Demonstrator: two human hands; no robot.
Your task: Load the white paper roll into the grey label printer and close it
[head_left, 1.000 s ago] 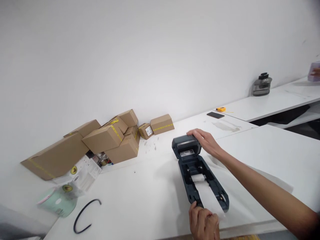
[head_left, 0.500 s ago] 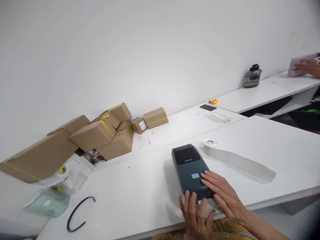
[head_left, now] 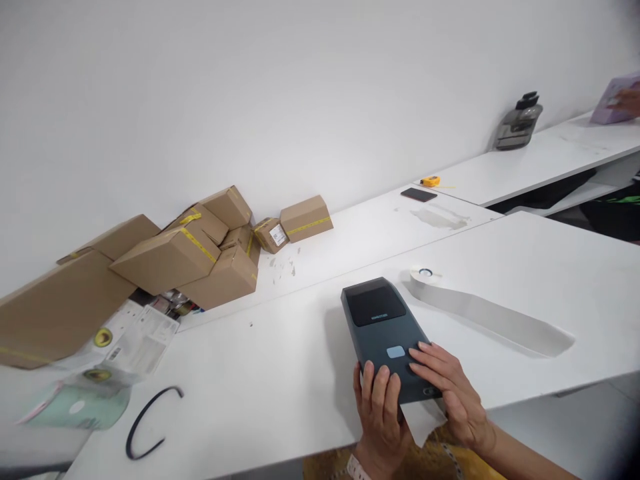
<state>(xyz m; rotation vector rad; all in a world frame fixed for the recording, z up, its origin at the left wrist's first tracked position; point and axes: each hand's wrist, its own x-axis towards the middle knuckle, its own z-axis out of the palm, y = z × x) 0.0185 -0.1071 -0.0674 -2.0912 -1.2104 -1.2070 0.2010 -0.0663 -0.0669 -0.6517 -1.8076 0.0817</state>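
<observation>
A dark teal, box-shaped device (head_left: 373, 341) with a black glossy panel and a light-blue button lies near the table's front edge; it resembles a label printer. My left hand (head_left: 383, 417) grips its near left corner, fingers curled over the top and thumb mostly hidden. Against the near right corner, my right hand (head_left: 453, 390) holds the device with fingers across its top. Something white shows between my hands under the near end; I cannot tell whether it is paper or tabletop. To the right, a roll of white tape or labels (head_left: 423, 288) trails a long unrolled strip.
Cardboard boxes (head_left: 167, 261) are piled at the left, beside plastic packaging (head_left: 145, 337), a mint-green pouch (head_left: 80, 408) and a black curved band (head_left: 137, 430). Behind lie a phone (head_left: 419, 194), a tape measure (head_left: 430, 181) and a jug (head_left: 517, 127). A co-worker's hand (head_left: 627, 100) touches a purple box (head_left: 610, 107).
My left hand has gone from loosely spread fingers at the near end to a grip on the left corner. My right hand has shifted slightly along the right side. The view has tilted a little.
</observation>
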